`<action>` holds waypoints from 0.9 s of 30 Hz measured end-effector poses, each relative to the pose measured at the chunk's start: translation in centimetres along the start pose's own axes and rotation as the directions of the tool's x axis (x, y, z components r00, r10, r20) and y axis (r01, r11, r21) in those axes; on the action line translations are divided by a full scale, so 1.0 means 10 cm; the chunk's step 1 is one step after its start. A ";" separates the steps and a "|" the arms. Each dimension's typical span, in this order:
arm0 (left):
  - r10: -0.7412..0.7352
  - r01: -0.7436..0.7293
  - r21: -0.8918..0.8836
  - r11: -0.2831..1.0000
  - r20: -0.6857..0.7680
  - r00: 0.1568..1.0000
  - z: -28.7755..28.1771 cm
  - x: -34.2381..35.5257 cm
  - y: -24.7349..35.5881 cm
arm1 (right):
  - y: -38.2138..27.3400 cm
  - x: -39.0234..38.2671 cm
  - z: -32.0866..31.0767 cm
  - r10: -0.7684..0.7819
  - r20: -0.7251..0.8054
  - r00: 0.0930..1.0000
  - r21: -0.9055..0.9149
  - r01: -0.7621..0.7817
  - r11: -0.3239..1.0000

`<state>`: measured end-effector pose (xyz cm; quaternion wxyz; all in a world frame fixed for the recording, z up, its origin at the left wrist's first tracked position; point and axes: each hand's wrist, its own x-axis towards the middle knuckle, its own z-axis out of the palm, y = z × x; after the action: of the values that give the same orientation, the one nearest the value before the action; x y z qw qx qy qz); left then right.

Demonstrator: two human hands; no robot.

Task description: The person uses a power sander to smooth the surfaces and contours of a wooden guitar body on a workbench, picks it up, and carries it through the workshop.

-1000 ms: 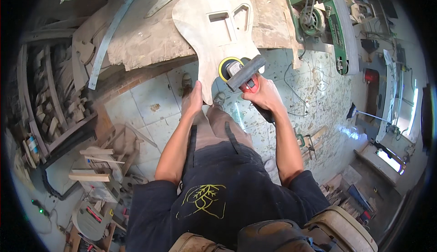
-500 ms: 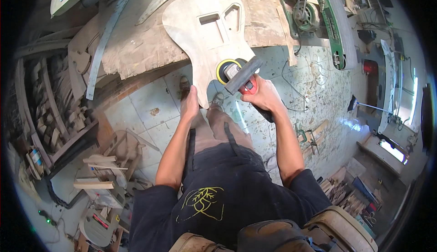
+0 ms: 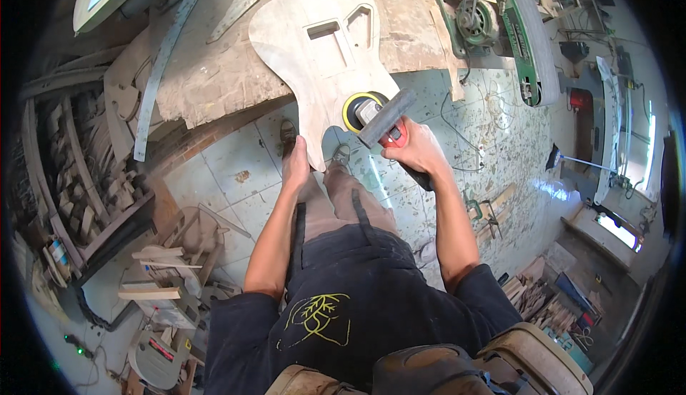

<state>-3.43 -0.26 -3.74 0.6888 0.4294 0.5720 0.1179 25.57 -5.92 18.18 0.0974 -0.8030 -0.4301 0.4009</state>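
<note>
A pale wooden electric guitar body [image 3: 296,45], with cavities cut in its face, lies partly on the workbench and juts over its near edge towards me. My left hand [image 3: 296,163] grips the rim of its near left horn, thumb along the side. My right hand [image 3: 418,151] is closed round the red and black grip of a disc sander [image 3: 369,113]. The sander's yellow-rimmed round pad sits at the body's near right edge, by the curved cutaway. A dark grey bar-like handle [image 3: 387,118] crosses over the tool and hides part of it.
The wooden workbench [image 3: 214,73] carries a long metal ruler [image 3: 168,56] at left. A green belt sander [image 3: 518,38] stands at right. Wood offcuts fill a rack [image 3: 78,173] at far left. Clamps [image 3: 489,216] and a cable lie on the tiled floor at right.
The sander and my right hand have shifted slightly right along the guitar body's near edge. My left hand keeps its hold. The whole view has moved a little.
</note>
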 end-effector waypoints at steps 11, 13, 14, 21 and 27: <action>0.008 -0.008 0.003 1.000 0.004 1.000 0.02 0.00 0.01 | 0.08 0.02 0.01 -0.003 -0.030 1.000 -0.010 0.003 1.000; 0.009 -0.009 0.003 1.000 0.003 1.000 0.02 -0.01 0.02 | 0.08 -0.05 0.05 -0.013 0.011 1.000 -0.013 0.013 1.000; 0.010 -0.010 0.002 1.000 0.000 1.000 0.02 0.00 0.02 | 0.06 -0.11 0.06 -0.020 0.050 0.999 -0.017 0.021 1.000; 0.018 -0.018 0.003 1.000 0.001 1.000 0.05 -0.01 0.02 | 0.05 -0.25 0.03 -0.034 0.097 0.995 -0.065 0.040 0.997; 0.028 -0.028 0.000 1.000 -0.002 1.000 0.06 0.01 0.02 | -0.02 0.03 0.05 -0.103 0.093 0.990 -0.064 0.109 0.992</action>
<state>-2.80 -0.35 -3.65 0.6865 0.4373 0.5666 0.1282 25.13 -5.66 17.82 0.0713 -0.7631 -0.4898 0.4155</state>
